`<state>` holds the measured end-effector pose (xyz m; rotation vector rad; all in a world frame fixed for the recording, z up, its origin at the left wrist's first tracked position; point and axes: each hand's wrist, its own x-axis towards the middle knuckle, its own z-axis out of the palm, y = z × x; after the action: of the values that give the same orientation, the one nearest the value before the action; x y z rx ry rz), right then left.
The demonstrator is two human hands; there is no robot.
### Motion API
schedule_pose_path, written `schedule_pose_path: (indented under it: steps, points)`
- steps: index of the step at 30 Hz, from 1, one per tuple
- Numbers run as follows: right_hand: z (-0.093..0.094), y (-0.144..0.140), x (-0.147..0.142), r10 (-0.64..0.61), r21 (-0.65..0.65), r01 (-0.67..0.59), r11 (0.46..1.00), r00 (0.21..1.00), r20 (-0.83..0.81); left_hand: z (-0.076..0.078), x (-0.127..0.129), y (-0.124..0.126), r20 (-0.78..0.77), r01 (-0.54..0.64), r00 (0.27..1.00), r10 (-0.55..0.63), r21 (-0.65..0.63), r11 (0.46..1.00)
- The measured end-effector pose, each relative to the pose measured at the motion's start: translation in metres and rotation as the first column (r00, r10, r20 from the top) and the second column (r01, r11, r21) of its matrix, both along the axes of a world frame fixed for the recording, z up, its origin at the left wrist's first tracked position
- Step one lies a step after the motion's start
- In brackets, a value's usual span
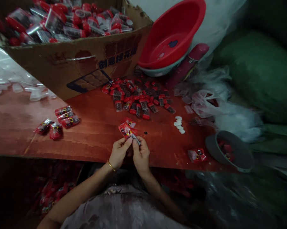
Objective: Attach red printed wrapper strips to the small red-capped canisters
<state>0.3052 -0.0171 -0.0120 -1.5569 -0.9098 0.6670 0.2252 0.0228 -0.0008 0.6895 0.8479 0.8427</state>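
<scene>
Both hands, left hand (119, 152) and right hand (140, 154), pinch one small red plastic-wrapped packet (127, 129) together, fingers closed on it; five similar packets (58, 121) sit far left.

The person is wearing a thin gold bangle (111, 165) on the left wrist and a pale, patterned garment (124, 210); both forearms are showing bare.

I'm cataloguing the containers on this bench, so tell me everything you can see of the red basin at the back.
The red basin is oval, looks like glossy plastic, with a rolled rim. It sits tilted, its open side facing the camera, nested in a pale teal basin whose rim shows beneath it. Inside lie a dark blue spot and a small clear scrap. It stands at the table's far edge, right of the cardboard box.
</scene>
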Motion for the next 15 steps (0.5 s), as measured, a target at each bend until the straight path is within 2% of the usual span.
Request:
schedule_pose_path:
  steps: [3,6,10,12,15]
  points:
    - [-0.001,0.001,-0.001,0.050,-0.017,-0.050,0.999,0.998,-0.025,0.002,-0.002,0.005,0.011,-0.006,1.000,0.006,-0.007,1.000]
    - [0.000,0.001,-0.002,0.173,-0.005,-0.175,0.985,0.979,-0.108,0.011,-0.006,0.014,-0.009,-0.065,0.998,0.064,-0.040,0.997]
    - [0.004,0.001,0.002,0.361,0.020,-0.369,0.929,0.892,-0.272,0.016,-0.010,0.021,-0.003,-0.111,0.994,0.111,-0.067,0.992]
    - [0.004,0.003,0.004,0.353,0.024,-0.364,0.931,0.884,-0.307,0.012,-0.010,0.019,0.024,-0.058,0.998,0.060,-0.063,0.996]
    - [0.000,0.009,0.004,0.276,-0.004,-0.295,0.956,0.899,-0.341,0.008,-0.008,0.013,0.064,0.045,0.997,-0.042,-0.047,0.998]
